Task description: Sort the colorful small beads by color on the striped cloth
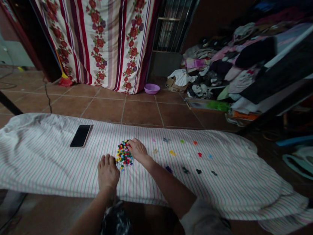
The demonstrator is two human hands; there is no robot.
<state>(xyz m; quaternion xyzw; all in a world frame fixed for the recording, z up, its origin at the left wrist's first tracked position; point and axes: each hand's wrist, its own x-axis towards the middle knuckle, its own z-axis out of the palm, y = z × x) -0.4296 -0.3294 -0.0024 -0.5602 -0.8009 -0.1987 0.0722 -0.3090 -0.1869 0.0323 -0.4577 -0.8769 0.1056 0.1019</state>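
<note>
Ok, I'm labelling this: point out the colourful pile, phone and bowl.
Colourful pile [124, 154], head view: its middle.
Phone [81, 136], head view: its dark screen.
Bowl [152, 90], head view: near its front edge.

On the cloth [51, 159], the phone [81, 136] lies left of the pile of pieces [123, 154]. The left hand [108, 172] is at the pile's left side, the right hand [138, 149] at its right. Further right lie separate groups of pieces [172, 153]. Behind the cloth, the basin [152, 89] stands beside the curtain [110, 36].
</note>
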